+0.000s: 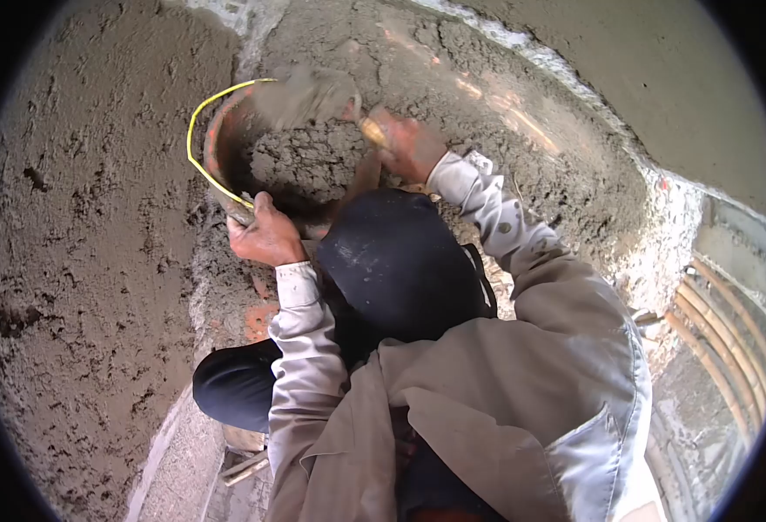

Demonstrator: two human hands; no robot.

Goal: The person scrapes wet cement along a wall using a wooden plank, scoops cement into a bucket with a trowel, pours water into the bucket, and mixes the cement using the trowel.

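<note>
My right hand [409,146] is wrapped round the wooden handle [372,132] of a trowel. The trowel's blade [309,97], smeared by motion, is over wet grey mortar at the far rim of a round pan. My left hand [265,233] grips the near left rim of the pan [218,139], whose inner wall shows reddish. A yellow strip [191,130] curves along the outside of the pan, from the far rim down to my left fingers. Lumpy mortar [300,165] lies in the pan.
Rough wet mortar [87,217] covers the surface at left. More loose mortar [574,191] lies right of my right hand. My dark-clad knee [400,261] stands close to the pan. Bamboo-like poles [722,339] are at the right, and a smoother grey surface [661,78] is at upper right.
</note>
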